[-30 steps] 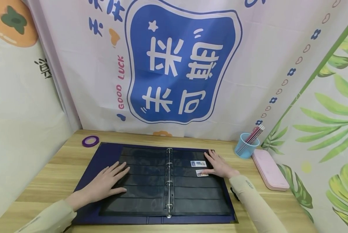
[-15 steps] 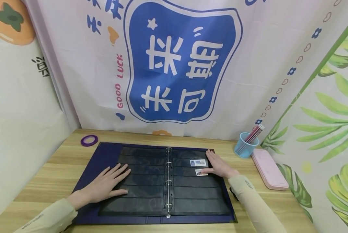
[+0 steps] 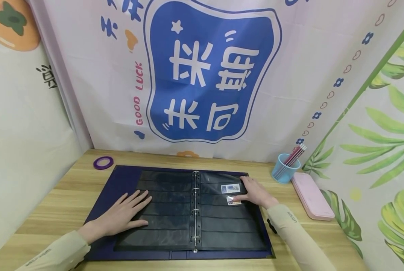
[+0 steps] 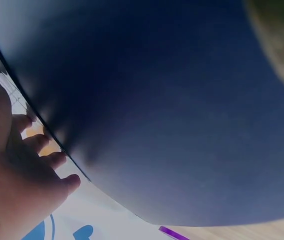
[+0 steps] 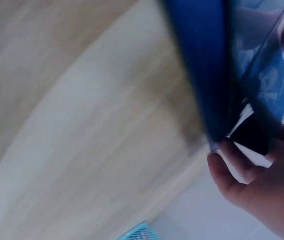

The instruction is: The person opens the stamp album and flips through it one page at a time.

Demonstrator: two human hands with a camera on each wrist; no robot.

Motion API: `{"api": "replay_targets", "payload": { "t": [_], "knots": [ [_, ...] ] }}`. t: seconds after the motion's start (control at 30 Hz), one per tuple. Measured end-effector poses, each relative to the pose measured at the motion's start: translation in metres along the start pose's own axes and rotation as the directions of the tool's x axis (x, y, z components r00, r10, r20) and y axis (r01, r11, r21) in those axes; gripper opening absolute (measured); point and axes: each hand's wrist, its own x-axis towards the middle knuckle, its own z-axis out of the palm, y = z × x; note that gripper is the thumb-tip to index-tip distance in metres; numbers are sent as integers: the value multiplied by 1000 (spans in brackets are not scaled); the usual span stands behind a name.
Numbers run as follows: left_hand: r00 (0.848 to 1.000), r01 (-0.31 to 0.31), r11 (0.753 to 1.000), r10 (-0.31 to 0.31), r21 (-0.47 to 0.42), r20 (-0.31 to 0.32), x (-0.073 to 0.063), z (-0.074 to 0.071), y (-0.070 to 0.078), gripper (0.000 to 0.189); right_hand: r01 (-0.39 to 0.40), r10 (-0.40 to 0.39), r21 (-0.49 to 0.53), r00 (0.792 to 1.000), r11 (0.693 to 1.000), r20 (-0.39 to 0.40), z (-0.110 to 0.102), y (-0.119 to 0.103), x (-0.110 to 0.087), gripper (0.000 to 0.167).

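An open ring binder (image 3: 102, 203) with a dark blue cover lies on the table, black pocket pages on both sides of its metal rings (image 3: 195, 210). My left hand (image 3: 120, 216) rests spread on the left page (image 3: 169, 207), fingers straight. At the upper right corner of the right page (image 3: 232, 226), my right hand (image 3: 254, 192) pinches the page edge, thumb on top and fingers curled behind. The page bows up a little there. Two stamps sit in its pockets: a bluish upper stamp (image 3: 230, 188) and a lower stamp (image 3: 233, 201), partly covered by the thumb.
A purple tape roll (image 3: 103, 163) lies at the table's back left. At the back right stand a light blue pencil cup (image 3: 284, 169) with several pencils and, beside it, a pink case (image 3: 313, 195). A printed cloth (image 3: 120, 94) hangs behind the table.
My right fingers have drawn in from outstretched to curled at the page's corner, and the page's upper edge has risen slightly. The left hand stays put on the left page.
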Motion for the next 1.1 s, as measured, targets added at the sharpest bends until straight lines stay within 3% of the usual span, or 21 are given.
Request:
{"api": "replay_targets", "payload": {
  "t": [0.13,0.27,0.47,0.57,0.7,0.8,0.87,1.1],
  "knots": [
    [1000,-14,1000,14,15,-22,0,-1,-1,77,-3,3,-25,1000,1000,-6,-3,-6,-1,108],
    [1000,-4,1000,4,1,-5,-1,-1,-1,78,13,-14,-43,1000,999,-27,-6,-11,-1,107],
    [1000,3,1000,-3,-6,13,-1,-1,-1,78,5,2,60,992,998,-125,-9,-13,-4,101],
    [1000,-3,1000,3,-1,4,0,-2,-1,78,-29,53,137,983,990,-176,-15,-11,-8,84],
    [1000,-3,1000,3,-15,2,1,-3,-1,79,-94,144,334,981,938,-128,-26,-5,-18,42],
    [1000,3,999,-3,-34,5,1,-3,-1,80,-131,181,455,981,881,-68,-37,-3,-25,24],
    [1000,-2,1000,2,-28,2,1,-3,-1,80,-135,187,494,981,859,-57,-45,-5,-28,23],
    [1000,9,1000,-8,-30,15,1,-5,-1,80,-140,212,502,973,853,-89,-81,-28,-28,30]
  ]
}}
